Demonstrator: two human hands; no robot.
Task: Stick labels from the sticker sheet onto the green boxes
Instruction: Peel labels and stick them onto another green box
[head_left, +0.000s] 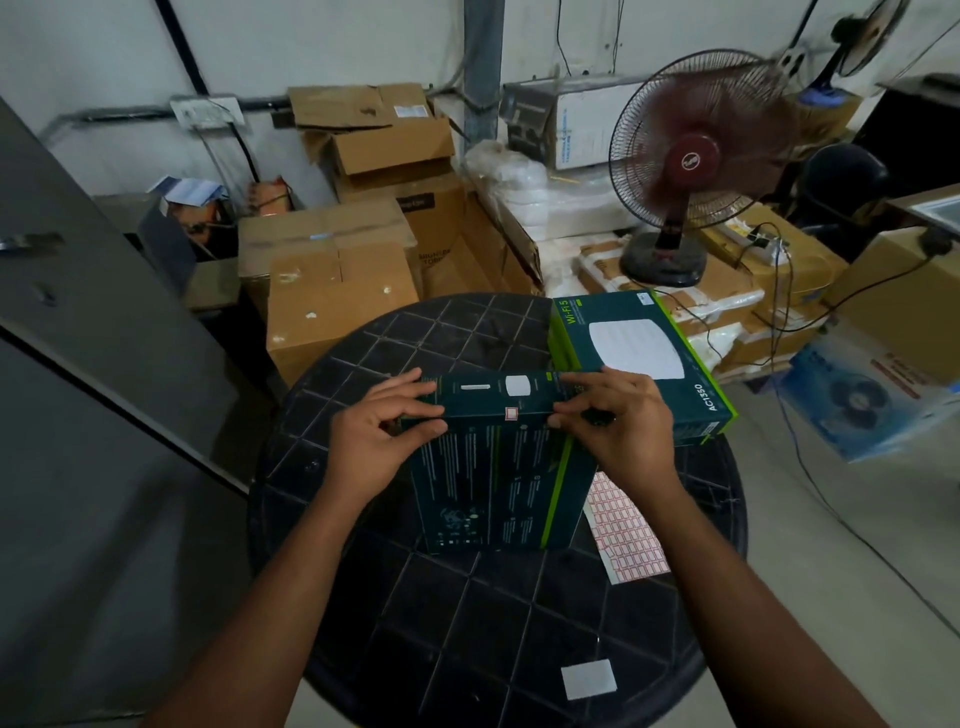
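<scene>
The round dark counter (519, 649) carries everything; on its far right side lies a flat green box (639, 358), face up, its long axis running away from the person and to the right; in the middle stands a second green box (493, 483), tilted up on one edge so its printed back faces the camera and its narrow top side runs left to right between the two hands; the sticker sheet (626, 530) lies flat on the counter just right of that box, under the right forearm, partly hidden by the box's corner; a small label (511, 413) sits on the box's top edge, about midway between the hands. The left hand (374, 441) grips the box's upper left corner, thumb and fingers curled around it; the right hand (618, 421) pinches the upper right corner, fingers over the top side, with a small dark object tucked in them that I cannot identify. The label lies inward from both hands, roughly level with the thumbs, so pressing it flat probably falls to either thumb sliding along the edge; the sheet is nearer the right hand for the next label.
</scene>
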